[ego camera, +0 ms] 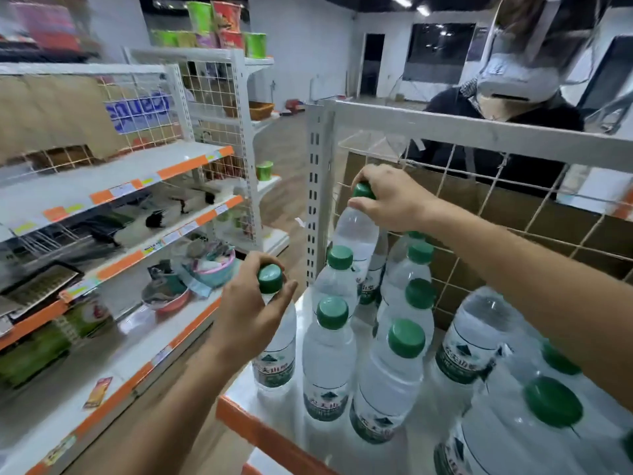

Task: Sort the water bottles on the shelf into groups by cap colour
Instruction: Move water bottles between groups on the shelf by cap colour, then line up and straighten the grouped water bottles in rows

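View: head camera, looking down on a shop shelf of water bottles.
Shelf (239,394): white board with an orange front edge, wire mesh (513,214) at the back and a slotted white post (317,200) at the back left corner.
Left hand (251,308): fingers and thumb curled round the neck of the front bottle, just under its green cap.
Front bottle (278,358): clear with a green label, upright at the shelf's left edge, beside the other small bottles. I cannot tell whether its base rests on the board.
Right hand (388,200): reaches in from the right and closes over the top of the back bottle, fingers wrapped about its green cap.
Back bottle (356,234): in the back left corner near the post, higher than its neighbours and leaning slightly. Its base is hidden.
Small bottles (330,351): a tight cluster standing between the two held ones, all green-capped.
Big bottles (479,334): larger, on the right of the shelf under the right forearm, also green-capped.
Rack (137,186): to the left, with orange price strips, bright cups (205,25) on top and bowls (214,269) lower down. It is blurred.
Person (445,111): in dark clothes, behind the mesh.
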A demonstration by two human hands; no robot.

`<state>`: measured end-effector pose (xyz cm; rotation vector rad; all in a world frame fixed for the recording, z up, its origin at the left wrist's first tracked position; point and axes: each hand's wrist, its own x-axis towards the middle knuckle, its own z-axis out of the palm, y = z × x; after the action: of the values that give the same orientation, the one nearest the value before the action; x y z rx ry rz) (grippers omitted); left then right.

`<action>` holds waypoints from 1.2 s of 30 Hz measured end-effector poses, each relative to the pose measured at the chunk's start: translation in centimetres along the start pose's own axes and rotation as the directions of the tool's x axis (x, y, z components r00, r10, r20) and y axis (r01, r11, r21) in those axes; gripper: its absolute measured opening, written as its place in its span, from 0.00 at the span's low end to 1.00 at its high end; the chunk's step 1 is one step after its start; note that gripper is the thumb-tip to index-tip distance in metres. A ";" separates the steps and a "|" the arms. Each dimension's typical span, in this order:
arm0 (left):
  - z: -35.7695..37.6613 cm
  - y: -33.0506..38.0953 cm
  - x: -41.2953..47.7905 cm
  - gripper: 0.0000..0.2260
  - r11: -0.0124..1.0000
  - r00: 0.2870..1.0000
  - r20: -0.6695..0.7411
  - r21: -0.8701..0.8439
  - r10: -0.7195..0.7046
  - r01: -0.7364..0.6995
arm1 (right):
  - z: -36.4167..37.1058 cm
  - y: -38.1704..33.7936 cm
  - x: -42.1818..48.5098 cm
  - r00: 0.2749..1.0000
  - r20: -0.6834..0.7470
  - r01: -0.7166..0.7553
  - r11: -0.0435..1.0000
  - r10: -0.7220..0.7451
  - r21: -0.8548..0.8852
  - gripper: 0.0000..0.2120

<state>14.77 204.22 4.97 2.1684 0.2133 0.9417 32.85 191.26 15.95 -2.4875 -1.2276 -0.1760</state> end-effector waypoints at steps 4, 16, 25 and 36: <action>0.9 -1.1 0.5 0.08 0.994 0.992 0.117 -0.109 0.038 -0.025 | 1.3 0.5 -0.5 0.978 0.200 -0.041 0.998 0.051 -0.055 0.11; 0.3 0.1 1.5 0.16 0.999 0.985 0.169 -0.020 0.034 -0.030 | 1.5 0.9 -2.2 0.953 0.291 -0.034 0.984 0.086 -0.177 0.19; -0.1 8.0 1.1 0.10 0.956 0.976 -0.027 0.207 0.217 -0.207 | -4.3 -1.0 -9.3 0.999 0.048 -0.017 0.998 0.020 -0.058 0.18; 13.9 29.6 -9.6 0.07 0.827 0.815 0.159 -0.190 0.557 -0.528 | -11.7 4.5 -38.6 0.859 -0.410 -0.334 0.942 0.306 0.002 0.15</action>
<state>13.46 171.41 13.92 2.2137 -0.5976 0.9832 13.20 155.79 15.34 -2.4963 -0.6367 -0.6207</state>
